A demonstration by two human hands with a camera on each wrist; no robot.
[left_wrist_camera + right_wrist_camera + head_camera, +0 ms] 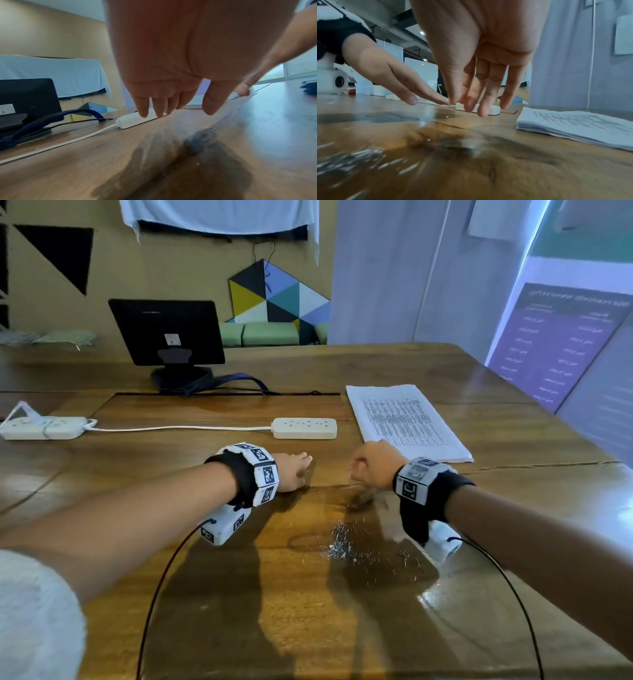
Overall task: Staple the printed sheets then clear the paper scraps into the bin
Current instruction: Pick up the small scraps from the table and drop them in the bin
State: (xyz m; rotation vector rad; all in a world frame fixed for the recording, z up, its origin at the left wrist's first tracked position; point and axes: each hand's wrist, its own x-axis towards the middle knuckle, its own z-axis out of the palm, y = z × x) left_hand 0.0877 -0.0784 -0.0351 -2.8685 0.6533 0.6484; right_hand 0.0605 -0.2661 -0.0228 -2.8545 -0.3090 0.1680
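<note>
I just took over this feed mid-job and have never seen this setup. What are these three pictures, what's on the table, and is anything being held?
There is no machine: a person works with bare hands, wearing a camera on the head and one on each wrist.

The head view looks down at a wooden table. The left hand and right hand are low over it, and neither is seen holding anything. The wrist views look along each palm: left hand, right hand, fingers mostly straight.

On the table lie a stack of printed sheets, a scatter of loose staples, two power strips and a monitor. No stapler or bin shows.
</note>
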